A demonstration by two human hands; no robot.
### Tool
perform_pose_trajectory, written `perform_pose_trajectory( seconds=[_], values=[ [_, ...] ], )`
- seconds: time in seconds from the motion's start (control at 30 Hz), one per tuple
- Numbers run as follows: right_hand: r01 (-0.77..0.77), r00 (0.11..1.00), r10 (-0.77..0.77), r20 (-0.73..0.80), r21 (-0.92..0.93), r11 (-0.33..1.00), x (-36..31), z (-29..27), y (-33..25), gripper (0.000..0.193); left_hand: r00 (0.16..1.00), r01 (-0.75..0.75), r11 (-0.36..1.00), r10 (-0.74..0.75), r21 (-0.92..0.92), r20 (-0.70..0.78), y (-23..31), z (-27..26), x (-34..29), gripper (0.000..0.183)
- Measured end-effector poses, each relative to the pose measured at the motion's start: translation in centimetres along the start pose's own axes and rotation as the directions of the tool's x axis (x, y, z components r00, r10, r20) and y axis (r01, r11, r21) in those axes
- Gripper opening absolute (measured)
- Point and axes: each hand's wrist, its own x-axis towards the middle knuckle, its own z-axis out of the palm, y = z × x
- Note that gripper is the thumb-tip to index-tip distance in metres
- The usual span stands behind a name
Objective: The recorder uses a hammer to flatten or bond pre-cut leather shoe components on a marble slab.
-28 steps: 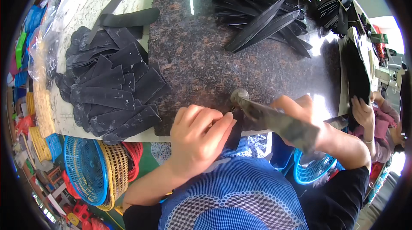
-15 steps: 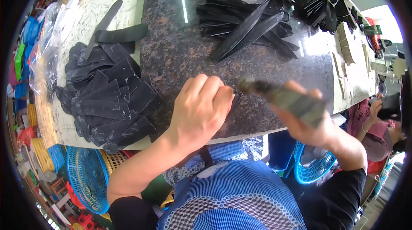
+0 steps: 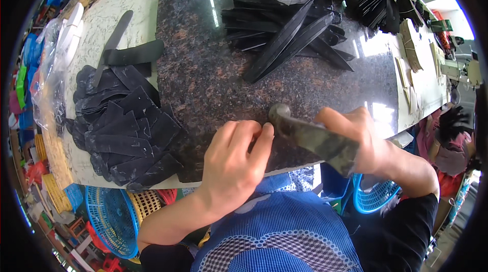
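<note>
In my right hand is a hammer with a rounded face and a broad, mottled grey-green head. Its rounded face is down at the dark speckled stone slab, just beside my left fingertips. My left hand rests low on the slab with fingers bent and closed; whatever they hold or press is hidden beneath them. Left of the slab lies a heap of flat black material pieces. Beyond my hands, long folded black strips are piled on the slab.
A tied bundle of black pieces and pale stacked pieces lie at the far right. Clear plastic covers the left table edge. Blue baskets stand below the table. Another person is at the right.
The hammer has come down and left, its face now near my left fingertips. My left hand sits slightly lower in view, and its index finger is more separated. The whole view has shifted a little.
</note>
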Motion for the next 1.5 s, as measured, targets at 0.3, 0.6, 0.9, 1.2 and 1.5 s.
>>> perform_pose_trajectory(
  seconds=[0.3,0.6,0.9,1.2,1.5],
  values=[
    [-0.022,0.999,0.029,-0.043,0.165,0.986,-0.3,1.3,1.5,0.024,0.997,0.051,0.978,-0.061,-0.205,-0.046,-1.6,-0.5,0.3,0.025],
    [-0.17,0.944,0.185,-0.274,0.078,0.982,-0.9,1.0,2.6,0.035,0.995,0.022,0.989,-0.035,-0.149,-0.091,-1.7,0.7,2.5,0.019],
    [-0.139,0.972,0.135,-0.194,-0.006,0.99,-0.6,0.9,1.5,0.022,0.989,0.095,0.965,-0.062,-0.245,0.138,-2.0,-1.1,2.7,0.035],
    [0.039,0.982,-0.009,-0.187,0.159,0.987,-1.0,2.3,2.6,0.034,0.997,0.063,0.988,-0.067,-0.143,-0.024,-1.4,-0.5,0.9,0.028],
    [0.026,0.994,-0.012,-0.113,0.121,0.992,-1.0,3.1,1.5,0.016,0.996,0.072,0.959,-0.056,-0.275,0.068,-2.7,-2.1,0.0,0.018]
  ],
)
